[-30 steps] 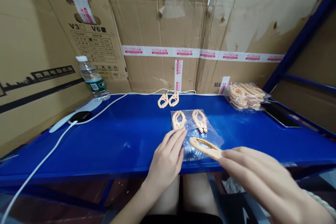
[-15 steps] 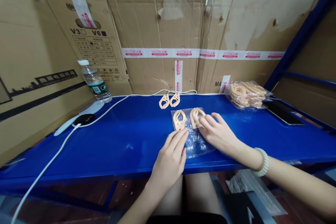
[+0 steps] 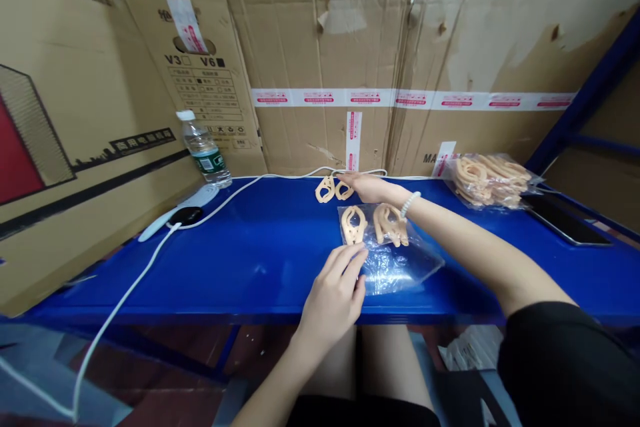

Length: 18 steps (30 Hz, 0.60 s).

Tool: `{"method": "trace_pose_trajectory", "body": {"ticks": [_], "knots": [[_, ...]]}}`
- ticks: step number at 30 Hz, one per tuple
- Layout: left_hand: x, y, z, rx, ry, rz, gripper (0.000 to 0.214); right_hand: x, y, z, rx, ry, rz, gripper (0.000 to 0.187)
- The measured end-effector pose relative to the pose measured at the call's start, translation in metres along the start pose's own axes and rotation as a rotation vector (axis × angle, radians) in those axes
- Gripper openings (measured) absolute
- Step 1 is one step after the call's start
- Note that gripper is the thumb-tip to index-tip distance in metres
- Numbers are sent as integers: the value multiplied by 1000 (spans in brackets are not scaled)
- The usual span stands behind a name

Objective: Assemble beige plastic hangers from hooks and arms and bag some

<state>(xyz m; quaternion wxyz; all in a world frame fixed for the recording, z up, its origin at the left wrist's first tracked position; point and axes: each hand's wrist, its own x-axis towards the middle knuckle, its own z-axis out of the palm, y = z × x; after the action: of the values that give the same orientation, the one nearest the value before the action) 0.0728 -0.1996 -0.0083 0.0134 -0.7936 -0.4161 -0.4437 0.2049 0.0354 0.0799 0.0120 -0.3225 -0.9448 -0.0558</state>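
On the blue worktop, a clear bag near the front edge looks part loaded; a packed bag by the back right corner seems finished. The left hand rests on the clear bag, fingers straight, unclenched; the right hand's grip is impossible to tell. A beige clump lies at the clear bag's far right; one folded hanger, far left, meets the left hand's fingertips. Two loose hangers, seemingly what remains, lie by the back edge, the right one partly under the right hand's fingers
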Motion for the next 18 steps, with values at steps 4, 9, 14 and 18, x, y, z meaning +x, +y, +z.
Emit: {"method": "trace_pose_trajectory", "body": {"ticks": [4,9,14,18], "knots": [[0,-1,0,-29,5,-33,43,30,15,14,-34,-54,43,70],[0,-3,-1,-87,3,-79,40,14,34,0,-31,-112,72,37],[-1,-4,-1,-128,23,-98,37,-47,48,-31,69,-41,61,26],[-1,-6,-1,-145,38,-87,38,-123,22,-54,259,512,13,26]]}}
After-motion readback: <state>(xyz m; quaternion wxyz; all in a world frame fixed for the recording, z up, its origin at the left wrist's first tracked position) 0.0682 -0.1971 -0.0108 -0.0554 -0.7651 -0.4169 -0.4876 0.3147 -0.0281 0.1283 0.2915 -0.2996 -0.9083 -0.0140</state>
